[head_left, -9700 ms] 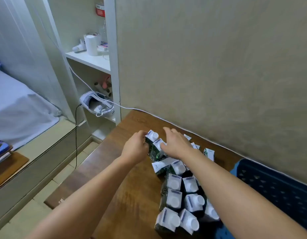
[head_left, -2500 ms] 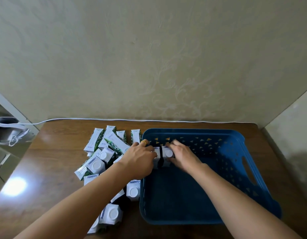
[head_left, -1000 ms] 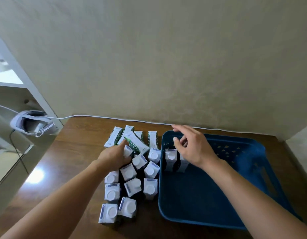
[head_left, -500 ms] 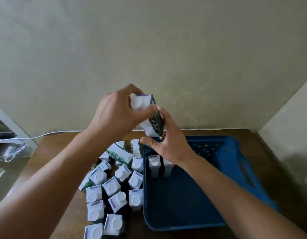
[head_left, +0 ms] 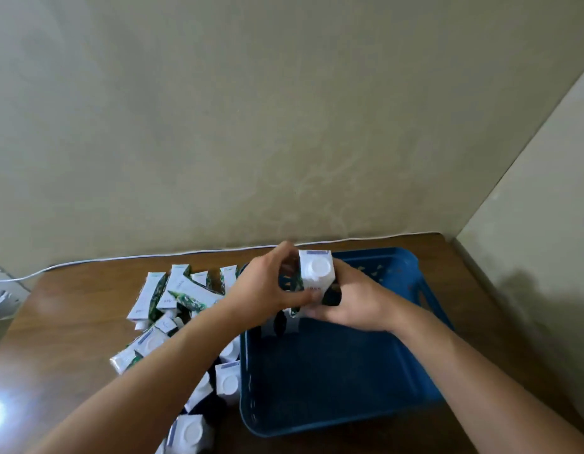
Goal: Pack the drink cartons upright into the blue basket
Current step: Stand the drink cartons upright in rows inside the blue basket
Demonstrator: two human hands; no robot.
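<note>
A white and green drink carton (head_left: 316, 271) with a round white cap stands upright over the far left corner of the blue basket (head_left: 343, 417). My left hand (head_left: 264, 290) grips its left side and my right hand (head_left: 352, 304) holds its lower right side. Below my hands, two cartons (head_left: 280, 324) stand inside the basket, mostly hidden. Several more cartons (head_left: 172, 296) lie or stand on the wooden table (head_left: 61, 329) left of the basket, some under my left forearm.
A white cable (head_left: 120, 258) runs along the table's back edge against the beige wall. A second wall closes the right side. The basket's near and right parts hold nothing. A bright reflection shows at the table's left front.
Both hands have brought the carton down from chest height to the basket's far left corner, and it now stands upright. The camera has tilted a little.
</note>
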